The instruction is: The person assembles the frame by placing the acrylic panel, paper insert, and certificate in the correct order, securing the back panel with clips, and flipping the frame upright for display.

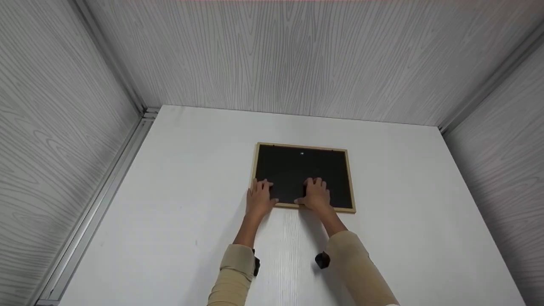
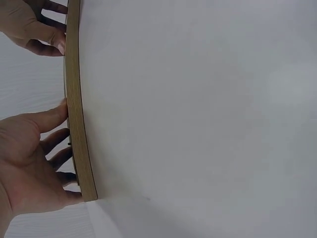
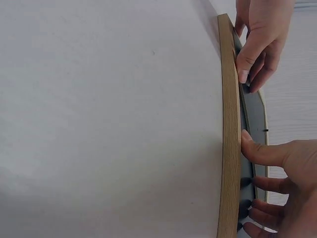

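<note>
Blk rect. panel (image 1: 289, 170), grained wd frame (image 3: 231, 124), wht tabletop (image 1: 195, 191)

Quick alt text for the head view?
A person's left hand and right hand touch a wood-framed black board on a white table, the left at its near left corner, the right along its near edge. Gray wood-grain panels rise behind.

A hand could be passed over the tabletop (image 1: 191, 182) on either side of the framed board (image 1: 297, 170) or beyond its far edge. The near edge is obstructed by the left hand (image 1: 259, 197) and right hand (image 1: 316, 195), with a gap between; farther out, movement is bounded by the back wall (image 1: 276, 59).
</note>
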`<state>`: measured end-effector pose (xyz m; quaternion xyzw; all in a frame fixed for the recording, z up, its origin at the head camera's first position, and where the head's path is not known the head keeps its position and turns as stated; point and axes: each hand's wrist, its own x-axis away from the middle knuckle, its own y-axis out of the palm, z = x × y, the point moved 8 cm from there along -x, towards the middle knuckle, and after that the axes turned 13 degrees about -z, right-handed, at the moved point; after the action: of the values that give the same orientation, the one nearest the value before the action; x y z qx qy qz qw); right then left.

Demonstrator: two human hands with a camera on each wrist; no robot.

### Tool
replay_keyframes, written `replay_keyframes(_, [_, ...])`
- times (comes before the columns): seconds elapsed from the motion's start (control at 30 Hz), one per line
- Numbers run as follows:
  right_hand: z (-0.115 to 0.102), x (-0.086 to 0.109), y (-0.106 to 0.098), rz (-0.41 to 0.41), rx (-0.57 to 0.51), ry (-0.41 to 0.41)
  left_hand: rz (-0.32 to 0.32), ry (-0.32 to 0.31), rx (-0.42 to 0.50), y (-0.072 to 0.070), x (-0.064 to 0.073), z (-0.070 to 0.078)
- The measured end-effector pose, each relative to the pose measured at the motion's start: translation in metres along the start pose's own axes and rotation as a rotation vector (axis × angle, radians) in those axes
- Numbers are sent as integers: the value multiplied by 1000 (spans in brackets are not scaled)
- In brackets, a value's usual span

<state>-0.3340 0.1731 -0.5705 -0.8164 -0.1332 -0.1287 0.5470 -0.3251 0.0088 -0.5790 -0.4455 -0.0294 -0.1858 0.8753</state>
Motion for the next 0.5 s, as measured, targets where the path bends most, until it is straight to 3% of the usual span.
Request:
replay_keyframes(0.13, [10, 5, -1, 57, -126, -84, 0, 28, -4, 1, 3, -2])
replay_keyframes(0.23, [36, 8, -18, 189, -255, -94, -33, 53, -3, 4, 4, -1])
replay_keyframes(0.33, [68, 10, -37, 294, -260, -68, -64, 58, -3, 5, 3, 1])
replay_keyframes(0.4, [86, 9, -42, 272, -209, -52, -68, 47, -16, 4, 2, 1])
replay_keyframes(0.5, [102, 5, -39, 158, -129, -69, -75, 19, -55, 1, 0, -1])
